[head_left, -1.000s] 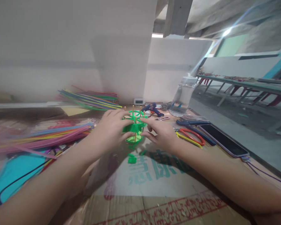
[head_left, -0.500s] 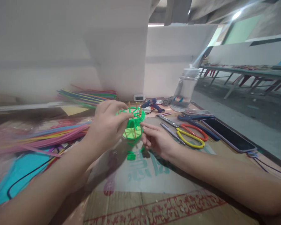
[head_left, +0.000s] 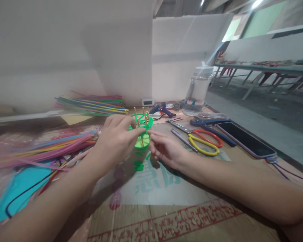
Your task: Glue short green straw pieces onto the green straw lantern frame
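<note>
Glossy green plastic basket (head_left: 142, 129) with wooden sticks (head_left: 135, 113) stands on matt cardboard (head_left: 166, 205).

Head camera looks forward and down, close over cardboard worktop (head_left: 166, 215) (single view).

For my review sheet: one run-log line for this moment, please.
left hand: grips green straw frame | right hand: fingertips beside it | scissors: on cardboard

Left hand (head_left: 116, 139) hides the green straw frame's (head_left: 141, 129) left side; pink straws (head_left: 40, 149) left of it blurred; phone cable (head_left: 290, 173) cut off at the edge.
</note>
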Demonstrator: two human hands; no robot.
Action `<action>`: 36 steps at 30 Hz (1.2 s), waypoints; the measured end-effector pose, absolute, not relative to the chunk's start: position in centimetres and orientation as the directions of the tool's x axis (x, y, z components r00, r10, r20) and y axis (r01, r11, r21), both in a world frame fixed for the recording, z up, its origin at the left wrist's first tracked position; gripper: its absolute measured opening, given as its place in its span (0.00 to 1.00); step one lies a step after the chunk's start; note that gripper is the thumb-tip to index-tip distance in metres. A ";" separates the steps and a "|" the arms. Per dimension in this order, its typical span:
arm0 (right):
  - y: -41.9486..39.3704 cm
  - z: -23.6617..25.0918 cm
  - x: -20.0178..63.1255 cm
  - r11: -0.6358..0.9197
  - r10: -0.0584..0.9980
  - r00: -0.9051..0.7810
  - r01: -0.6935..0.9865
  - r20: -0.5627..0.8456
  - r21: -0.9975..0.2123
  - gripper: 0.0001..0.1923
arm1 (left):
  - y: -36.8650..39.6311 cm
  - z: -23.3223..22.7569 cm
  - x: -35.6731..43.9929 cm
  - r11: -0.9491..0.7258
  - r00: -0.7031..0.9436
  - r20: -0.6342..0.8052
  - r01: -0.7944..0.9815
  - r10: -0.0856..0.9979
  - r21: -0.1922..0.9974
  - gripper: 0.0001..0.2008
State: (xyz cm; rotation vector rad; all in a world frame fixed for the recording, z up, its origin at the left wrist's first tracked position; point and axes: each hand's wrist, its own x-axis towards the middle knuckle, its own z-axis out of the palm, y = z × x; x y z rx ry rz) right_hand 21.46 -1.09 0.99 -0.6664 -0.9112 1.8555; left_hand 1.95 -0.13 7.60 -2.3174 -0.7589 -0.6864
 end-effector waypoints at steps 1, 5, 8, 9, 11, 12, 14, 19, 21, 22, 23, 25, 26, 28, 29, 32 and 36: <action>-1.1 1.0 21.5 -0.289 0.907 -0.417 -0.504 -0.064 -0.814 0.17 | -0.1 7.6 2.0 -0.658 0.707 0.619 0.651 0.343 -0.379 0.12; -1.0 1.0 21.4 -0.290 0.903 -0.425 -0.499 -0.061 -0.816 0.17 | -0.2 7.6 2.0 -0.659 0.729 0.596 0.635 0.337 -0.403 0.11; -0.9 0.9 21.4 -0.280 0.902 -0.429 -0.500 -0.047 -0.820 0.14 | -0.3 7.5 2.0 -0.665 0.712 0.619 0.641 0.331 -0.382 0.11; -0.9 0.9 21.4 -0.274 0.904 -0.426 -0.499 -0.043 -0.822 0.13 | -0.3 7.6 1.9 -0.668 0.695 0.639 0.650 0.329 -0.363 0.10; -0.8 0.8 21.5 -0.260 0.909 -0.414 -0.490 -0.040 -0.832 0.10 | -0.2 7.7 1.9 -0.672 0.658 0.677 0.667 0.329 -0.322 0.10; -0.9 0.8 21.5 -0.252 0.914 -0.405 -0.482 -0.042 -0.839 0.10 | -0.2 7.7 1.9 -0.672 0.640 0.695 0.676 0.329 -0.304 0.09; -1.0 0.7 21.4 -0.243 0.923 -0.379 -0.459 -0.059 -0.854 0.12 | -0.2 7.9 1.8 -0.669 0.611 0.717 0.691 0.337 -0.274 0.09; -1.5 0.2 21.2 -0.172 0.978 -0.183 -0.413 -0.104 -0.894 0.17 | 0.0 8.4 1.5 -0.648 0.548 0.728 0.738 0.412 -0.188 0.06; -1.2 0.4 21.5 -0.067 0.997 -0.061 -0.396 -0.047 -0.916 0.19 | 0.1 8.6 1.3 -0.648 0.541 0.719 0.743 0.436 -0.166 0.09; -0.8 0.7 21.9 -0.001 1.000 -0.007 -0.383 0.001 -0.924 0.21 | 0.0 8.8 1.1 -0.653 0.538 0.718 0.741 0.442 -0.154 0.10; -0.3 1.1 22.4 0.063 0.998 0.031 -0.366 0.055 -0.929 0.21 | 0.0 9.0 1.0 -0.661 0.531 0.723 0.737 0.442 -0.138 0.10; 0.9 2.3 23.7 0.179 0.984 0.076 -0.325 0.163 -0.929 0.22 | -0.2 9.6 0.6 -0.673 0.500 0.741 0.734 0.447 -0.089 0.09; 1.5 3.0 24.4 0.218 0.976 0.079 -0.295 0.204 -0.930 0.22 | -0.4 9.9 0.4 -0.671 0.478 0.751 0.739 0.456 -0.062 0.09; 2.5 4.5 25.9 0.288 0.956 0.132 -0.262 0.262 -0.921 0.19 | -0.7 10.5 0.1 -0.654 0.437 0.764 0.756 0.476 -0.025 0.07; 2.8 5.3 26.6 0.312 0.948 0.150 -0.244 0.282 -0.918 0.17 | -0.9 10.8 0.1 -0.648 0.424 0.763 0.762 0.488 -0.009 0.07; 2.9 7.3 27.7 0.352 0.933 0.144 -0.191 0.329 -0.916 0.10 | -1.5 11.1 0.0 -0.657 0.392 0.756 0.751 0.524 0.067 0.06; 1.8 8.9 28.1 0.402 0.914 0.101 -0.099 0.392 -0.910 0.10 | -2.2 11.2 0.2 -0.656 0.364 0.730 0.740 0.578 0.150 0.04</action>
